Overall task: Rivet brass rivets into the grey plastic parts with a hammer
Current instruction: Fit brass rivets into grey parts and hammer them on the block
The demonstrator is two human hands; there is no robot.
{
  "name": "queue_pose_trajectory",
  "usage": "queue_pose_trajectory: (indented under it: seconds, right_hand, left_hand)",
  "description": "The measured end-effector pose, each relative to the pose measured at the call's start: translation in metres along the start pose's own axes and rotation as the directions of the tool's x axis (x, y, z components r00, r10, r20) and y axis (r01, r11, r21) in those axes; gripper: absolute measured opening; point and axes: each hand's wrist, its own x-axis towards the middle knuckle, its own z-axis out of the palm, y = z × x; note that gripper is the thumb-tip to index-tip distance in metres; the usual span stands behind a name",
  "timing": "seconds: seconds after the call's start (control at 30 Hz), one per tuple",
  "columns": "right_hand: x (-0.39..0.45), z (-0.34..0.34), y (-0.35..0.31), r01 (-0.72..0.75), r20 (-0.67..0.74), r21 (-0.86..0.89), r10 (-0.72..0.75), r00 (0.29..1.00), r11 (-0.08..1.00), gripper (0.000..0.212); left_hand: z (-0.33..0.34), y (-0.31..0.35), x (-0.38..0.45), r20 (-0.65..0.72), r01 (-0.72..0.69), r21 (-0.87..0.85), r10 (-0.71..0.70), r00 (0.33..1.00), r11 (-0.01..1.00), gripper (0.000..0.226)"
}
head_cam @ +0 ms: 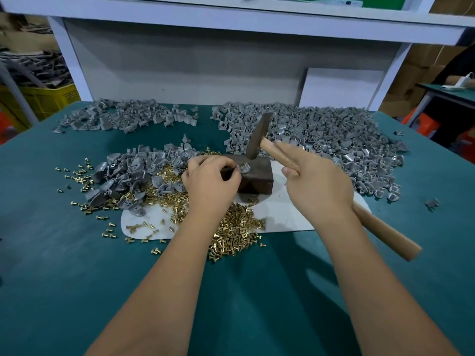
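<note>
A dark block [257, 176] lies at the middle of the green table. On its top sits one grey plastic part [244, 167], pinched by the fingers of my left hand [210, 181]. My right hand [316, 181] grips the wooden handle of a hammer [259, 136], forefinger stretched along the handle. The dark hammer head hangs just above the block, a little right of the part. Loose brass rivets [236, 232] lie heaped under my left wrist. A pile of grey parts [138, 170] sits left of the block.
A large heap of grey parts [334, 140] fills the right back of the table, a smaller one [123, 116] the left back. A white sheet [288, 214] lies under the block. A white panel [339, 88] leans at the back. A yellow crate [46, 98] stands far left.
</note>
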Motion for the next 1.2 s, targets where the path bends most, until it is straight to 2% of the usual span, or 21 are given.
queue_pose_trajectory:
  seconds: [0.17, 0.33, 0.47, 0.57, 0.6, 0.73, 0.83, 0.9, 0.97, 1.07, 1.1, 1.2]
  right_hand:
    - [-0.007, -0.012, 0.000, 0.017, -0.113, 0.039, -0.012, 0.993, 0.999, 0.050]
    - [-0.010, -0.016, -0.002, 0.114, 0.011, -0.110, -0.113, 0.994, 0.987, 0.049]
    - [-0.007, -0.018, -0.005, 0.083, -0.129, -0.041, -0.088, 0.988, 0.996, 0.052]
    - [-0.008, -0.012, -0.005, 0.135, -0.036, -0.139, -0.142, 0.989, 0.981, 0.052]
    - [-0.007, -0.013, -0.005, 0.129, -0.035, -0.163, -0.136, 0.990, 0.978, 0.051]
    - [-0.008, -0.012, -0.011, 0.142, -0.186, -0.161, -0.171, 0.968, 0.977, 0.055]
    - [-0.006, -0.011, -0.012, 0.234, -0.111, -0.292, -0.276, 0.955, 0.927, 0.064]
    - [-0.005, -0.017, -0.016, 0.198, -0.173, -0.293, -0.256, 0.951, 0.935, 0.069]
    - [-0.007, -0.020, -0.019, 0.175, -0.238, -0.214, -0.225, 0.945, 0.961, 0.067]
    - [-0.010, -0.010, -0.017, 0.243, -0.107, -0.315, -0.289, 0.951, 0.917, 0.070]
    - [-0.011, -0.008, -0.015, 0.219, -0.087, -0.318, -0.259, 0.962, 0.922, 0.071]
    - [-0.021, -0.008, -0.020, 0.120, -0.168, -0.263, -0.168, 0.971, 0.957, 0.073]
  left_hand:
    - [0.001, -0.001, -0.001, -0.040, -0.026, -0.004, 0.026, 0.999, 1.000, 0.003]
    - [0.003, -0.002, -0.002, -0.081, -0.009, -0.004, 0.009, 0.997, 1.000, 0.004]
    - [0.006, -0.003, -0.002, -0.119, -0.017, 0.006, 0.018, 0.993, 1.000, 0.002]
    - [0.004, -0.003, -0.001, -0.107, -0.007, 0.033, 0.011, 0.994, 0.999, 0.002]
    - [0.005, -0.002, -0.002, -0.105, -0.006, 0.043, 0.011, 0.994, 0.999, 0.003]
    - [0.007, -0.003, -0.002, -0.136, -0.016, 0.048, 0.022, 0.990, 0.999, 0.005]
    - [0.005, -0.002, -0.002, -0.113, -0.015, 0.089, 0.025, 0.993, 0.996, 0.008]
    - [0.006, -0.003, -0.003, -0.115, -0.017, 0.055, 0.023, 0.993, 0.998, 0.008]
    - [0.006, -0.003, -0.003, -0.111, -0.024, 0.033, 0.027, 0.993, 0.999, 0.006]
    - [0.004, -0.002, -0.003, -0.100, -0.023, 0.086, 0.031, 0.994, 0.996, 0.009]
    - [0.004, -0.001, -0.004, -0.096, -0.013, 0.094, 0.022, 0.995, 0.995, 0.009]
    - [0.005, 0.000, -0.004, -0.141, -0.013, 0.030, 0.018, 0.990, 0.999, 0.005]
